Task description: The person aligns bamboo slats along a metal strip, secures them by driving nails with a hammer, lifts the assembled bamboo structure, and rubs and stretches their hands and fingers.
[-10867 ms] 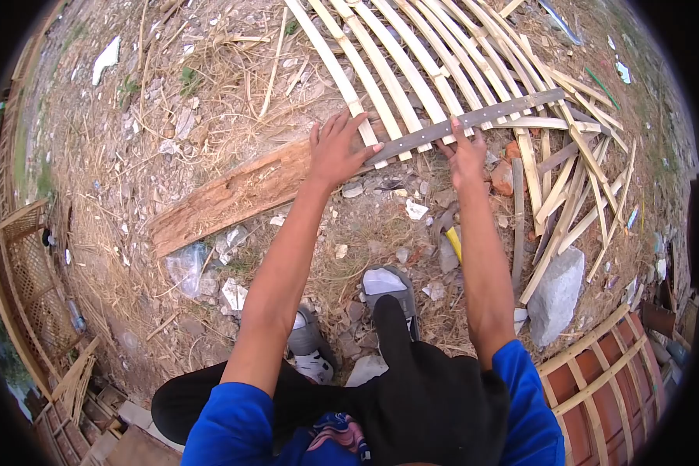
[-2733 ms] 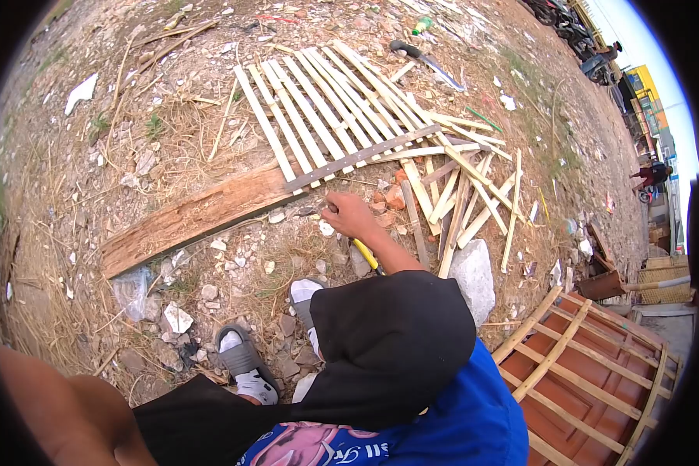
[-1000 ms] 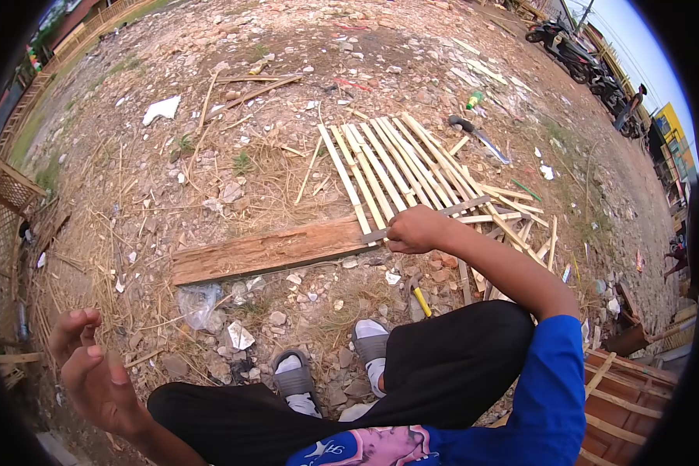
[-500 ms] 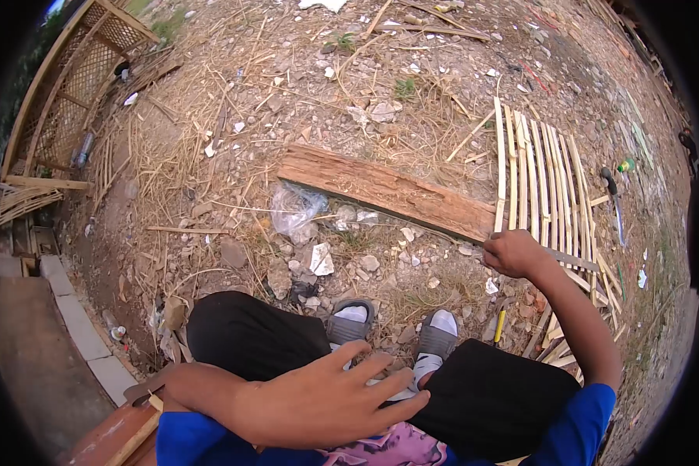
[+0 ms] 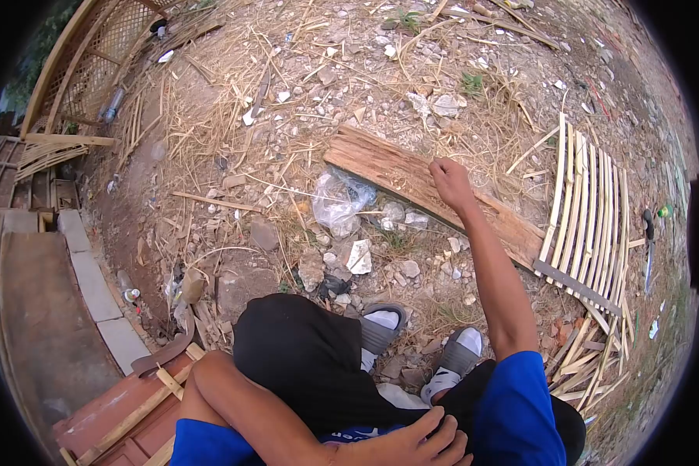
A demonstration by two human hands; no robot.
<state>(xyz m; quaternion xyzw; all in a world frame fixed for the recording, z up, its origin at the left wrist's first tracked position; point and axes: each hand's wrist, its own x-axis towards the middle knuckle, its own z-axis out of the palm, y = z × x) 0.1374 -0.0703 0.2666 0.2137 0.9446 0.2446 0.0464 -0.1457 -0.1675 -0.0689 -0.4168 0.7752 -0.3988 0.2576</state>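
There are two hands [image 5: 452,182], two sandals [image 5: 376,335], one broad plank [image 5: 400,177] (and one clear bag [image 5: 338,203]).

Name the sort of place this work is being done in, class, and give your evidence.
Probably a rough outdoor plot used for makeshift woodworking: the rubble-strewn ground, the row of thin wooden slats at the end of a weathered plank, and the wooden lattice frame suggest it.

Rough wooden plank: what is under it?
A clear plastic bag lies at the near edge of the plank; whether any of it runs underneath cannot be seen. Everything else beneath is covered.
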